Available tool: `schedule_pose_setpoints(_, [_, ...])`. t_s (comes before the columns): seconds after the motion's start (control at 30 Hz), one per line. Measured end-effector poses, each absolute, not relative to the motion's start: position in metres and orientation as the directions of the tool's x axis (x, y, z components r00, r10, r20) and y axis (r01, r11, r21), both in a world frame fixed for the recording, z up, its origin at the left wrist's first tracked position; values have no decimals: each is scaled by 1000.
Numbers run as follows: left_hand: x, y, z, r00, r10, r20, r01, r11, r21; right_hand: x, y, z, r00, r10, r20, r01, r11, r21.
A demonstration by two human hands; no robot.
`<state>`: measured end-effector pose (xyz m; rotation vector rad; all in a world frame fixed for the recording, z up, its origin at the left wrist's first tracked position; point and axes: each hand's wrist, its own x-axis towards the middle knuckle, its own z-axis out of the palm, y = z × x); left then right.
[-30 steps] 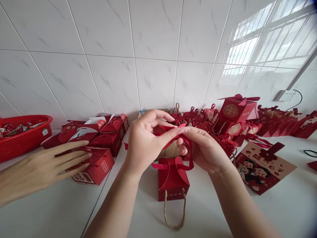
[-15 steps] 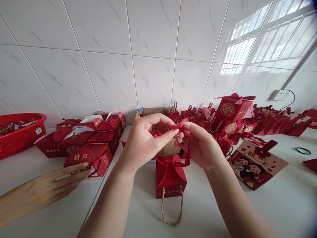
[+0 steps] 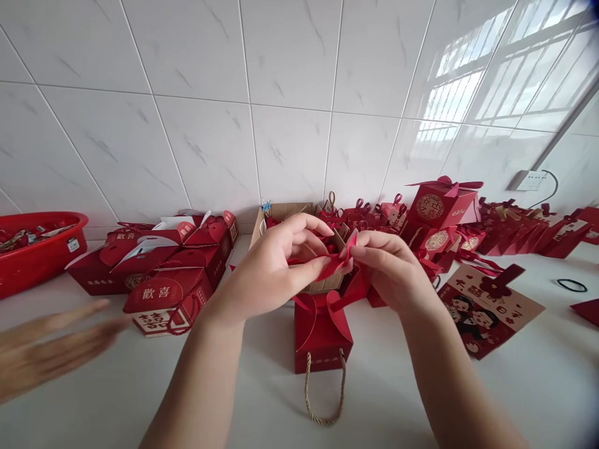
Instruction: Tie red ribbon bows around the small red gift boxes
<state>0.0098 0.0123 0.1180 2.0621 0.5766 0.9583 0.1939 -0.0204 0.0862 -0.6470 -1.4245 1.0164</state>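
A red ribbon [image 3: 335,267] is pinched by both hands above a small red gift box [image 3: 322,333]. My left hand [image 3: 285,259] grips it between thumb and fingers, the other fingers curled behind. On the ribbon's right part, my right hand [image 3: 384,262] closes thumb and fingertips. Lengths of ribbon run down to the box's top, where curved flaps meet. The box stands on the white table, its beige rope handle [image 3: 324,423] lying toward me. Exactly how the ribbon is looped is hidden by my fingers.
At left another person's blurred hand [image 3: 60,349] is beside a red box with a cord handle [image 3: 163,305]. More red boxes and a red basin [image 3: 42,262] stand behind. A cardboard box [image 3: 257,226], stacked boxes [image 3: 433,209] and a printed couple card [image 3: 491,312] lie beyond and right.
Both hands have shifted their hold on the ribbon, and its end now sticks up between them. The other person's hand has drawn left, away from the nearest red box.
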Motion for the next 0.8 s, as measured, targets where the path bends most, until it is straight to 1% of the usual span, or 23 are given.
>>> schedule_pose_setpoints(0.07, [7, 13, 119, 615, 696, 370, 156, -567, 809, 198, -25, 87, -125, 819, 559, 4, 564, -826])
schedule_pose_setpoints(0.13, [5, 13, 120, 580, 730, 363, 193, -555, 809, 201, -28, 88, -137, 767, 626, 174, 641, -747])
schedule_pose_setpoints(0.23, [6, 14, 120, 544, 755, 366, 207, -543, 814, 203, -29, 90, -175, 658, 733, 391, 729, -562])
schedule_pose_setpoints(0.3, [7, 15, 119, 534, 767, 356, 204, -526, 826, 202, -27, 89, -200, 568, 798, 490, 763, -421])
schedule_pose_setpoints(0.4, [11, 16, 117, 542, 781, 310, 167, -461, 871, 199, -23, 87, -241, 446, 862, 538, 801, -264])
schedule_pose_setpoints(0.47, [13, 15, 116, 566, 777, 274, 114, -404, 908, 197, -20, 86, -255, 383, 888, 540, 818, -197])
schedule_pose_setpoints(0.53, [15, 15, 116, 585, 771, 254, 83, -368, 926, 195, -18, 85, -257, 337, 906, 538, 828, -156])
schedule_pose_setpoints(0.67, [18, 18, 114, 550, 775, 312, 70, -415, 907, 194, -15, 84, -248, 306, 919, 540, 831, -131])
schedule_pose_setpoints(0.8, [20, 22, 109, 499, 762, 412, 92, -520, 849, 193, -11, 82, -237, 333, 913, 518, 838, -171])
